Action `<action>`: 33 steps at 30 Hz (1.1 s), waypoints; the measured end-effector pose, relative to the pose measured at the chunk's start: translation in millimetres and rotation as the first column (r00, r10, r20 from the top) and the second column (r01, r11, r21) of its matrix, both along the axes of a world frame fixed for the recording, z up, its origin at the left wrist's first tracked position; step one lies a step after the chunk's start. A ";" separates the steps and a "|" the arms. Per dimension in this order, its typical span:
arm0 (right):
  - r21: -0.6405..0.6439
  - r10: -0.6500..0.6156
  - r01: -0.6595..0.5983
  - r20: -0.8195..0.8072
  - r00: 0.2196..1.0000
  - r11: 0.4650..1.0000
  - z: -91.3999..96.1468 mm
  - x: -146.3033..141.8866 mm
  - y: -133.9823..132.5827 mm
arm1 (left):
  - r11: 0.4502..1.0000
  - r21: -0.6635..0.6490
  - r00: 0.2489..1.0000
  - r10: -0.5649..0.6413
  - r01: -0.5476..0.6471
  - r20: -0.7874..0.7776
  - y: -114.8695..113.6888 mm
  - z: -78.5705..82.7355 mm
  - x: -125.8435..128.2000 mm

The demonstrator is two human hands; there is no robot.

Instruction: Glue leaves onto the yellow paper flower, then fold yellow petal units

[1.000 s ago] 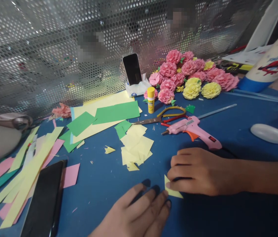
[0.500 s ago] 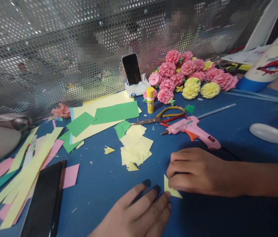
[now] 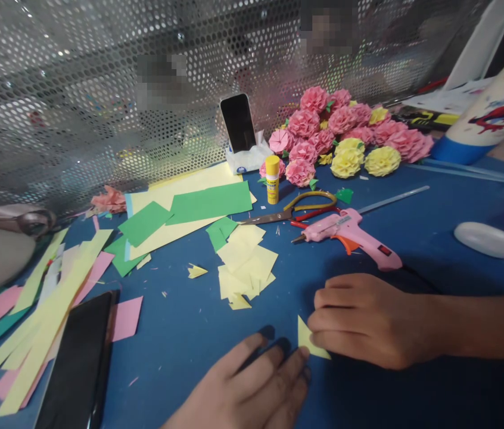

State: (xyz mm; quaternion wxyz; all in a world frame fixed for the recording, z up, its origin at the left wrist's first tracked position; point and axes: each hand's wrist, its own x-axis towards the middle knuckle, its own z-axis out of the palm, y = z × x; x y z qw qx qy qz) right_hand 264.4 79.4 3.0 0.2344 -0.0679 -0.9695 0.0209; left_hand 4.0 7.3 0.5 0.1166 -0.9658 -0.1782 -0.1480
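A small piece of folded yellow paper, triangular where it shows, lies on the blue tabletop between my hands. My left hand rests palm down with its fingers stretched out, and a fingertip touches the paper's left edge. From the right, my right hand curls over the paper, its fingers together and pressed on it; they cover part of the piece. Just beyond lie a stack of yellow paper squares and a small folded yellow piece. A pink glue gun sits past my right hand.
Scissors and a glue stick are behind the squares, near green paper. Paper flowers are heaped at the back. At left lie paper strips and a dark phone. A white oval object lies at right.
My right hand has shifted slightly right along the folded paper, uncovering a little more of it. My left hand and the paper stay almost in place.
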 end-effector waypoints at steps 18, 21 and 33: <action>0.003 -0.002 0.002 0.022 1.000 1.000 -0.8 1.2 1.8 | 1.000 -0.012 1.000 0.015 -0.015 0.017 -4.5 -0.2 -2.9; 0.013 -0.001 0.001 0.014 1.000 1.000 -1.1 1.4 3.3 | 1.000 -0.018 1.000 0.005 -0.005 0.005 -4.2 0.5 -2.8; 0.109 0.040 -0.039 -0.009 0.999 0.993 -1.2 0.5 5.3 | 0.998 -0.060 0.999 0.002 0.001 0.038 -2.5 2.9 0.7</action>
